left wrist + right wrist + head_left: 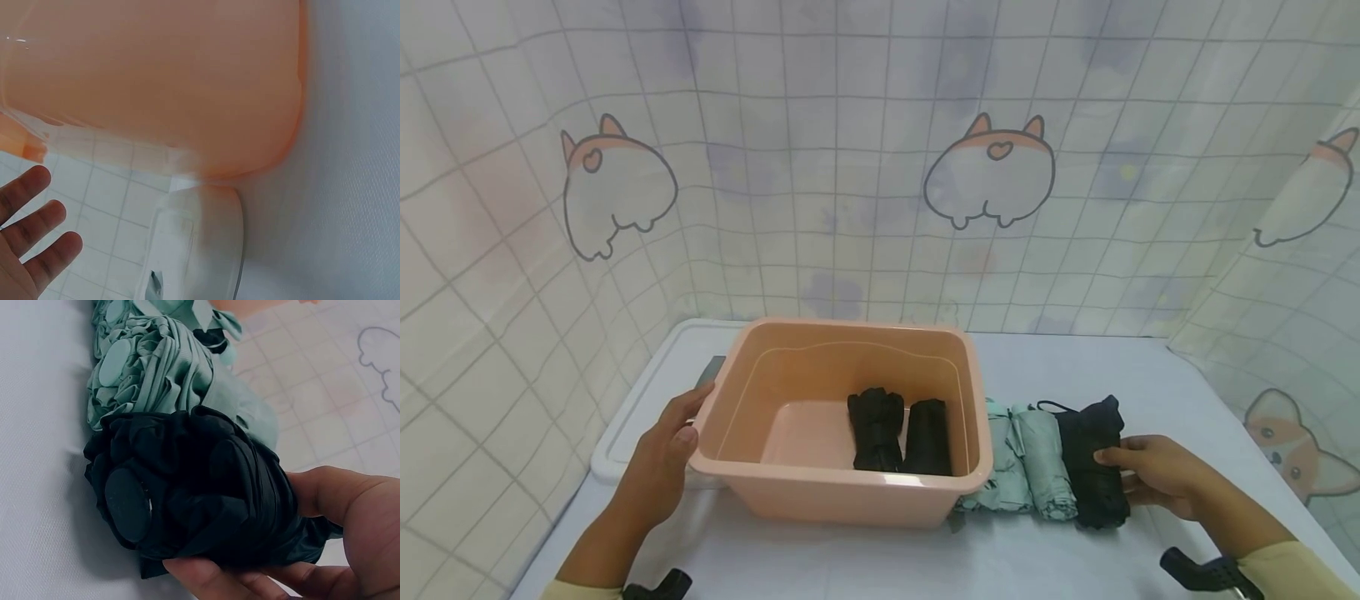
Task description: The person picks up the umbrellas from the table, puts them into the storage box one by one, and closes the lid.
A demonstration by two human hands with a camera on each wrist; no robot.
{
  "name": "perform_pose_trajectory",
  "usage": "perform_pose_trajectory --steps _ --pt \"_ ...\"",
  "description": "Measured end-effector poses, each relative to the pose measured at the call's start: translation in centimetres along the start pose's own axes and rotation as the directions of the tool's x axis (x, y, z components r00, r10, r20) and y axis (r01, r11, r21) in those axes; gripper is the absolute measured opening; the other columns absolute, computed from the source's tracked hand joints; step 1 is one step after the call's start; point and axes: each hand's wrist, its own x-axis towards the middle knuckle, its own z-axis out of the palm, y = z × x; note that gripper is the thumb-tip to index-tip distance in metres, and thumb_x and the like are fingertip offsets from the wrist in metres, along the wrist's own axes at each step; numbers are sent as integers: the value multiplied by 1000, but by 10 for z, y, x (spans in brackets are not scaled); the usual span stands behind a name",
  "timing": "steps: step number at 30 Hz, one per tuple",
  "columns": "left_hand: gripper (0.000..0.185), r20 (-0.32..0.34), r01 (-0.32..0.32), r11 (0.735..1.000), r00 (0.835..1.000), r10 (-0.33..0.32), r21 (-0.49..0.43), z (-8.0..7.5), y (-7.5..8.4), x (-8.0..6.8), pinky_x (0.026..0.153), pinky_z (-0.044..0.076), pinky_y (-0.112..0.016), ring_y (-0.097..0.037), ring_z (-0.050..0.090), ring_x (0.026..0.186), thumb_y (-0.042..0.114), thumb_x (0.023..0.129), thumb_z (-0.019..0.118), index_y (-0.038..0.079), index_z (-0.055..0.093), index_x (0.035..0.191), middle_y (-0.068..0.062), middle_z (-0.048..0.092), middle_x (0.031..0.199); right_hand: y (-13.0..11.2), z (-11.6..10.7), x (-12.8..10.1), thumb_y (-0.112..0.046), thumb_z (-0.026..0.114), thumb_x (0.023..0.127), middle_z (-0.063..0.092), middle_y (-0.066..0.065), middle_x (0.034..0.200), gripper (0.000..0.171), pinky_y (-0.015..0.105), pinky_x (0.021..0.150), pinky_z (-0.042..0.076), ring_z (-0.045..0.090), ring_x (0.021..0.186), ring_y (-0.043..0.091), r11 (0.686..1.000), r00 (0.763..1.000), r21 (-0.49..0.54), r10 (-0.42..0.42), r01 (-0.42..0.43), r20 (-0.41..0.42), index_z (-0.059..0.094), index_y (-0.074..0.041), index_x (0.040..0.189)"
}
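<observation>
A black folded umbrella [1090,462] lies at the right end of a row on the table, its wrist loop at the far end. My right hand [1161,477] grips it between thumb and fingers; the right wrist view shows its round end cap. Against its left side rests a pale green folded umbrella [156,378], with another pale green one [1003,467] beyond, partly behind the bin. At the left rim of the peach plastic bin [842,492], my left hand [662,454] touches with extended fingers [53,250]. Inside the bin are two black folded umbrellas [877,429].
Left of and behind the bin lies a white lidded box or tray [647,400] with a small grey item [710,372] on it. A white cloth [820,562] covers the table. Tile-patterned curtain [820,183] with cartoon dogs closes off the back and both sides.
</observation>
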Motion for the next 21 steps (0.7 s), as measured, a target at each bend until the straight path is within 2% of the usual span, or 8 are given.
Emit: perform_pose_trajectory --steps 4,10,13,21 --pt "50 -4 -3 1000 1000 3 -2 0 0 0 90 52 -55 -42 61 118 31 109 27 25 38 158 -20 52 147 -2 -3 -4 -36 66 99 36 46 144 93 55 91 54 56 119 55 1000 1000 -8 -7 7 5 16 28 145" --pt "51 5 -4 1000 1000 5 -12 0 1 0 89 48 -67 -45 59 119 30 109 27 24 37 159 -22 50 148 -7 -9 -8 -39 64 101 27 46 149 97 57 95 51 46 128 60 1000 1000 -7 -9 9 8 11 27 147" --pt "51 7 -2 1000 1000 2 -6 0 2 0 90 47 -69 -45 58 120 30 109 26 24 36 159 -22 50 148 -9 -13 -9 -43 63 101 23 46 151 100 58 97 49 40 131 61 1000 1000 -1 -16 16 8 8 26 148" --pt "51 7 4 1000 1000 -4 6 -1 2 0 92 49 -61 -43 59 121 30 109 27 23 38 158 -21 52 146 -17 -21 -11 -49 62 100 17 45 155 107 60 102 44 31 137 63 999 999 24 -35 35 -6 2 24 150"
